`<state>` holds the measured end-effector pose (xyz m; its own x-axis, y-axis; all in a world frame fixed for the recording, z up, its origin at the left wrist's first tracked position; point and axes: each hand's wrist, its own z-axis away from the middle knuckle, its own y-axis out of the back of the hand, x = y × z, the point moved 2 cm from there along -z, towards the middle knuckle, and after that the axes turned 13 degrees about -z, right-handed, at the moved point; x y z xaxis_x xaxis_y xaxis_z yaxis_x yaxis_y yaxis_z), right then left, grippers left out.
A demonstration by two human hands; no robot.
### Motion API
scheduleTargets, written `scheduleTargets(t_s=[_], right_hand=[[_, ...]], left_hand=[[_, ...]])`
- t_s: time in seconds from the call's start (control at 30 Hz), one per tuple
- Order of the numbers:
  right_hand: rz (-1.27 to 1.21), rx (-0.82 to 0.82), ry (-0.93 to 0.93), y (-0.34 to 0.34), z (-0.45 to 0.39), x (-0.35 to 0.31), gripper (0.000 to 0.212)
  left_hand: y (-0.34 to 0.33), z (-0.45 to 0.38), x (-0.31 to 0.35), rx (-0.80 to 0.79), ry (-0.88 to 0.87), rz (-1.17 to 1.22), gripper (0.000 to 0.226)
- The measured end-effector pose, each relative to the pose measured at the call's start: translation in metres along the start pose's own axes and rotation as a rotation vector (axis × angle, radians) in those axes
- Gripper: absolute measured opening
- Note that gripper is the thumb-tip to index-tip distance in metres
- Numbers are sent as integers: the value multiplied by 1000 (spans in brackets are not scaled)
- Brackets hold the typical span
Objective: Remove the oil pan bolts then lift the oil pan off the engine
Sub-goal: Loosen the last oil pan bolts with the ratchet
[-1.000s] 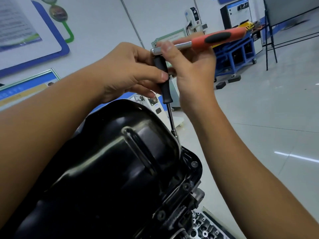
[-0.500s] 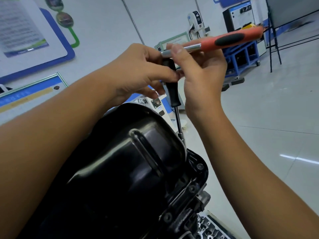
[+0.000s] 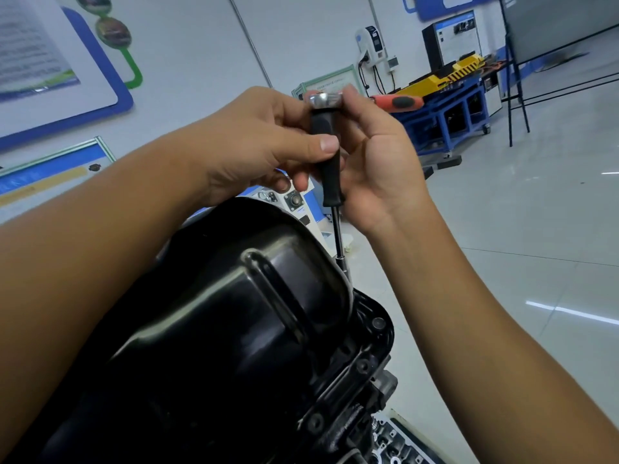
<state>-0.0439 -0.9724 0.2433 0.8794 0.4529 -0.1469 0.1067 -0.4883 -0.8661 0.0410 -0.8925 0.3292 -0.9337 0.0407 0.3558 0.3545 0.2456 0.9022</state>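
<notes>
Over at nine o'clock a blue-framed wall poster is hanging on the pale wall, and in from the lower left the left forearm is reaching up across the frame. The left hand is sitting just above centre, its fingers curling round the black grip of the extension bar, thumb pressing across the front of it. That bar is standing nearly upright, its thin steel shaft running down toward six o'clock and its tip meeting the rim of the oil pan on the pan's far right edge; the bolt itself is hidden under the socket. The glossy black oil pan is filling the lower middle, still seated on the engine, whose dark flange with bolt holes is showing at five o'clock. At twelve o'clock the chrome head of the ratchet is capping the bar, its orange handle pointing away toward two o'clock. The right hand is coming in from the lower right, palm toward the bar, its fingers pinching the ratchet head from the right side. Farther off at two o'clock a blue cart with yellow equipment is standing on the shiny grey floor.
</notes>
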Motion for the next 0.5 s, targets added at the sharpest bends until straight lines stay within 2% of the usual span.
scheduleTargets(t_s=[0.03, 0.13, 0.2, 0.27, 0.37, 0.4, 0.43, 0.5], right_hand=[[27, -7, 23, 2, -1, 0, 21], [372, -41, 458, 4, -1, -8, 9], [520, -90, 595, 4, -1, -6, 12], [389, -37, 478, 6, -4, -6, 8], [46, 71, 63, 10, -10, -2, 15], [11, 77, 42, 9, -10, -1, 18], [33, 66, 107, 8, -10, -1, 16], [222, 1, 394, 7, -6, -7, 3]], left_hand=[[0, -1, -1, 20, 14, -7, 17], [-2, -4, -3, 114, 78, -54, 27], [-4, -5, -3, 139, 87, -75, 29], [-6, -5, -2, 91, 71, -40, 17], [-11, -4, 0, -14, 66, 15, 19], [-10, -3, -1, -6, 67, 11, 20], [-9, -3, 0, 12, 65, 3, 18], [-8, -4, -1, 49, 66, -6, 13]])
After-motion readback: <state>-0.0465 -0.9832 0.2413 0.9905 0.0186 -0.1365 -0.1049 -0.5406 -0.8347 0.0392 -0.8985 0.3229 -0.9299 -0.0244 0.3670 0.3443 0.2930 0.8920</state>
